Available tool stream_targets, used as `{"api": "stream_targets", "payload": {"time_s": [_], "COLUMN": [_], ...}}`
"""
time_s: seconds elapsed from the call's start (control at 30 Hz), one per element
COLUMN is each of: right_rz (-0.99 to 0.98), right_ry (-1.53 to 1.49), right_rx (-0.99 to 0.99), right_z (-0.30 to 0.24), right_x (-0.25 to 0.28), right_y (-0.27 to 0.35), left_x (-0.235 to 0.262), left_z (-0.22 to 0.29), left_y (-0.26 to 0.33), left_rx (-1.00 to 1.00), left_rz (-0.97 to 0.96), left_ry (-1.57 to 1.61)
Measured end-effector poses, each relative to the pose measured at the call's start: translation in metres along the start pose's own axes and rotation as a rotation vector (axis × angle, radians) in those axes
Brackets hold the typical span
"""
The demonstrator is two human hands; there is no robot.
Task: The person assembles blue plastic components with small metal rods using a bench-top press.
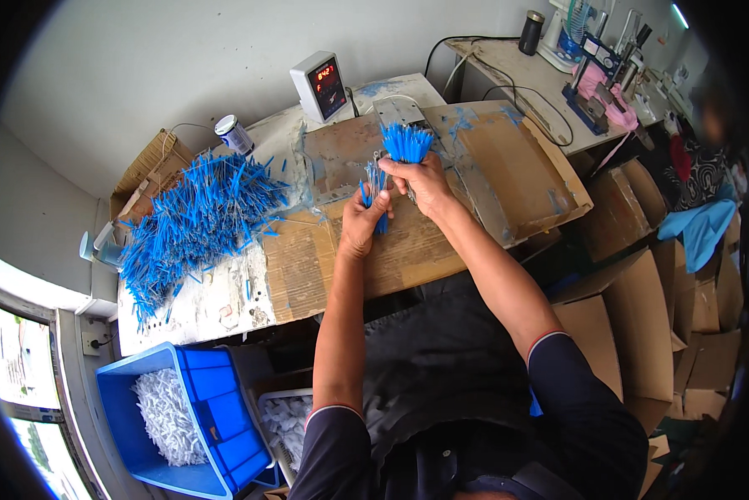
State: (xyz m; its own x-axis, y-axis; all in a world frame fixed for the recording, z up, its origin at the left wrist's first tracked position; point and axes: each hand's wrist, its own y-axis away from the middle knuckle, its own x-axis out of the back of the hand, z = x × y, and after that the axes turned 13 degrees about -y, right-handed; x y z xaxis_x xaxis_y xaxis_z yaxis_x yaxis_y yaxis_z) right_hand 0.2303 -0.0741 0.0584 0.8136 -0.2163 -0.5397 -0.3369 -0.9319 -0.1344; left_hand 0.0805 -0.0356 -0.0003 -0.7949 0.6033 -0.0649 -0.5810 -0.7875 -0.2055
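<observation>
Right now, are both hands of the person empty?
No, the right hand holds a dense bundle of blue-ended pieces, and the left hand holds a smaller bunch.

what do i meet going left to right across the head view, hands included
Heap of blue pieces, white display box, left hand, right hand, black tumbler, pink cloth, light blue cloth.

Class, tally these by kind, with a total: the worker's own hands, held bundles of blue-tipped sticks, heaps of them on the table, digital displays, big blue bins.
Hands: 2 (left hand, right hand)
Held bundles: 2 (sparser bundle, fuller bundle)
Heap: 1
Digital display: 1
Blue bin: 1
Total: 7
</observation>
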Motion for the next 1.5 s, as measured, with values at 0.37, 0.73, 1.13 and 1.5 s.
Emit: {"api": "stream_targets", "payload": {"time_s": [0.37, 0.73, 1.13, 1.5], "right_rz": [0.143, 0.113, 0.548, 0.285], "right_ry": [-0.207, -0.065, -0.496, -0.215], "right_rx": [-0.052, -0.055, 0.19, 0.25], "right_z": [0.008, 0.01, -0.006, 0.022], "right_x": [-0.004, -0.003, 0.038, -0.007], "right_y": [0.01, 0.009, -0.002, 0.018], "left_x": [-0.002, 0.003, 0.023, 0.001], "left_z": [0.009, -0.004, -0.012, -0.008], "left_y": [-0.001, -0.002, -0.008, -0.004], "left_rx": [0.094, 0.09, -0.057, 0.057], "left_rz": [0.008, 0.047, 0.434, 0.424], "left_ry": [0.244, 0.246, 0.64, -0.041]}}
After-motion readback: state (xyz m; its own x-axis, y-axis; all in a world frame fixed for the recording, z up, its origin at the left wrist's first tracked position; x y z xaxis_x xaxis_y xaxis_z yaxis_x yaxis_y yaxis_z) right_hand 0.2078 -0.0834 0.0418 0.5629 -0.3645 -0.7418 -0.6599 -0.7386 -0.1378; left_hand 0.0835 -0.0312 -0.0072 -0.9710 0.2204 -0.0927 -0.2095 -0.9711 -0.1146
